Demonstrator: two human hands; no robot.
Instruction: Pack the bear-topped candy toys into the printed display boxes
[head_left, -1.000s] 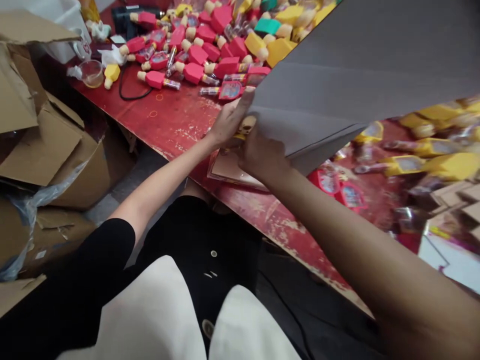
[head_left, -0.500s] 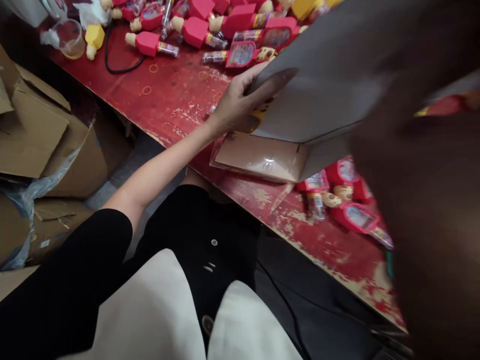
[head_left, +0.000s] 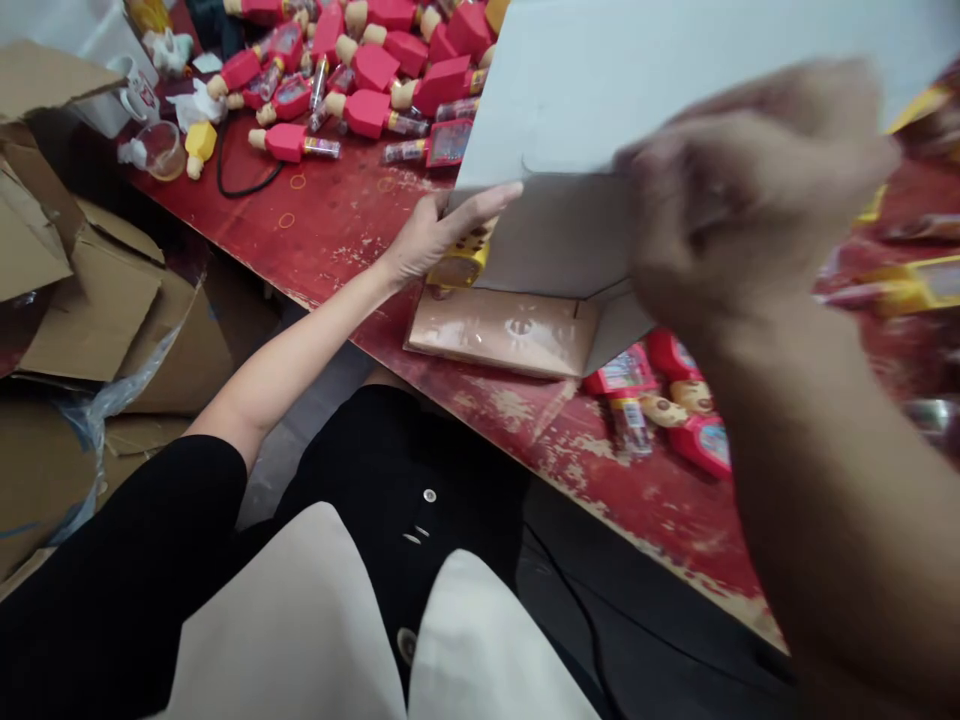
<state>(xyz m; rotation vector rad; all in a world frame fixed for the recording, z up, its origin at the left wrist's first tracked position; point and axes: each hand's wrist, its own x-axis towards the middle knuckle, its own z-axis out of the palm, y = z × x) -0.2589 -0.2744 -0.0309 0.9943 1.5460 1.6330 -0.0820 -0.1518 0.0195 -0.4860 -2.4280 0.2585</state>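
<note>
A cardboard box [head_left: 555,235] with grey inner walls and a brown glossy front panel [head_left: 495,328] stands at the near table edge. My left hand [head_left: 427,238] is at its left side, gripping the wall, with one digit stretched along the edge and the others hidden. Printed yellow and brown spots show beside that hand. From the box's top a large pale flap [head_left: 570,90] leans back along a crease. Fingers curled, my blurred right hand [head_left: 742,190] is closed at the right end of this crease, on the flap's edge.
Several red toys with clear tubes [head_left: 367,112] lie heaped on the worn red table [head_left: 337,225]. More red toys [head_left: 660,405] lie right of the box. A plastic cup [head_left: 163,152], a yellow toy [head_left: 199,148] and a black cord are at left. Open cartons [head_left: 97,300] stand beside the table.
My right hand has come away from the camera to the box's crease. The upper flap now tilts back and looks brighter. My left hand stays at the box's left side; the view has shifted.
</note>
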